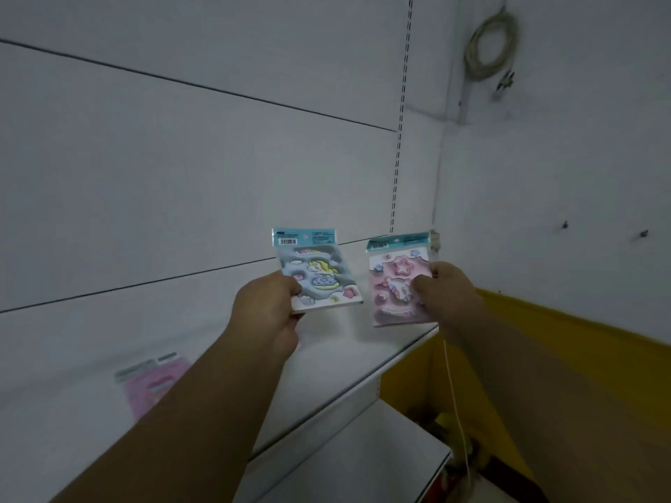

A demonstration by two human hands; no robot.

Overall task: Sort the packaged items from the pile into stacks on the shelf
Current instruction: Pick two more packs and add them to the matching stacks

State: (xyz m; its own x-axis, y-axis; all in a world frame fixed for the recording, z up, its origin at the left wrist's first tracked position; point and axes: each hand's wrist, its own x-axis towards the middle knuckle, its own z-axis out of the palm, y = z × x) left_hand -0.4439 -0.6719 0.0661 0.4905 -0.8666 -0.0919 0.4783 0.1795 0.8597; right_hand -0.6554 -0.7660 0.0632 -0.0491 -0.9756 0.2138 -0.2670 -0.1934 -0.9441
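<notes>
The left packet [319,274] is pale blue with a cartoon unicorn, clouds and a turquoise header. The right packet [399,285] is pink with a star. A blurred pink packet [152,383] lies on the white shelf [345,357]. The wall [581,343] has a yellow band.

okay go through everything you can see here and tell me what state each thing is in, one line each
left hand: closed on the blue packet, held up above the shelf
right hand: closed on the pink packet
blue packet: sealed, upright, front facing the camera
pink packet: sealed, upright, slightly tilted
pink packet on shelf: lying flat, partly hidden by the left arm
shelf: mostly bare
cable coil: hanging coiled on the wall
</notes>
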